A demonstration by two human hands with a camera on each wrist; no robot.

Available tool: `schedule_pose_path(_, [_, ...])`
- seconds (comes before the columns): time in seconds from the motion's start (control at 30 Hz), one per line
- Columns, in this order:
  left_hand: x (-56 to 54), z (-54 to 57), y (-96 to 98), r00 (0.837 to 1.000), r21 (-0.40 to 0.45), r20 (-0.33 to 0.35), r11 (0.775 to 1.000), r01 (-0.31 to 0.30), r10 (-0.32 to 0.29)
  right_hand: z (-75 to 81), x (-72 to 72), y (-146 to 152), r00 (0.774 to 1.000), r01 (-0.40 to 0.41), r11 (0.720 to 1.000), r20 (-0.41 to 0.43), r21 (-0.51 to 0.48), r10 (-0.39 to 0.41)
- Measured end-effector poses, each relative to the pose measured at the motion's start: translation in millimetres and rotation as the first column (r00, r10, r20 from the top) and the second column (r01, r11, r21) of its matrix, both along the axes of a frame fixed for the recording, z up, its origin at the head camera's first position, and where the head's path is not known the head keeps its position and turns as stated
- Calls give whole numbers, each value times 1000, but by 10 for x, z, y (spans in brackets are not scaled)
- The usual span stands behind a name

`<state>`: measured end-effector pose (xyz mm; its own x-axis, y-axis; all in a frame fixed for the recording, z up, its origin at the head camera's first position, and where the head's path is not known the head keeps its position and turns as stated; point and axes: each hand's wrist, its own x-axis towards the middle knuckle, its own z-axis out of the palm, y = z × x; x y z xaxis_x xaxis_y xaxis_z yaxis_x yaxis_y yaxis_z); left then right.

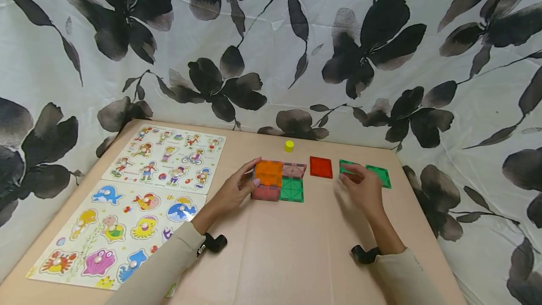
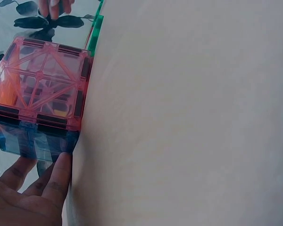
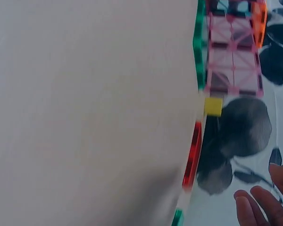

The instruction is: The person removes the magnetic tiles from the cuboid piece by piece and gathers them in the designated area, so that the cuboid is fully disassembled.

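My left hand [image 1: 230, 194] is at the left side of a small structure of see-through magnetic tiles, its thumb and fingers holding a blue magnetic tile [image 2: 37, 141] there. An orange tile [image 1: 268, 172] lies on top, pink tiles [image 1: 266, 193] form walls, and a green tile [image 1: 292, 189] stands at the front right. Over the table's right part, my right hand [image 1: 363, 189] hovers with thumb and fingers apart [image 3: 266, 207] and holds nothing. Beneath and beside it lie green tiles [image 1: 381, 176], partly hidden by the hand. A red tile [image 1: 321, 167] lies between the structure and that hand.
A yellow cylinder [image 1: 289, 146] stands near the back edge of the table. Two picture boards [image 1: 95, 192], with sea animals and children, cover the table's left side. A floral cloth [image 1: 271, 60] hangs behind the table.
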<state>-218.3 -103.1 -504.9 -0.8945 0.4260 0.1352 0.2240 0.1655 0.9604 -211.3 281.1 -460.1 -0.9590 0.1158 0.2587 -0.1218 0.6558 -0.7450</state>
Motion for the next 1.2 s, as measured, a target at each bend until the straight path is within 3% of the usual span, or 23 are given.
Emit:
schedule_pose_path(0.33, [15, 20, 14, 1000, 2, 4, 1000, -1, 1, -54, -170, -591, 985, -153, 988, 81, 30, 150])
schedule_pose_path(0.67, [21, 32, 22, 1000, -4, -5, 1000, -3, 3, -64, -322, -845, 967, -249, 968, 60, 39, 246])
schedule_pose_path(0.9, [26, 44, 32, 1000, -3, -21, 1000, 2, -2, -123, -401, -831, 974, -228, 973, 28, 45, 227])
schedule_pose_path(1.2, [30, 45, 29, 1000, -7, -22, 1000, -11, 11, -176, -468, -721, 984, -150, 980, 78, -127, 161])
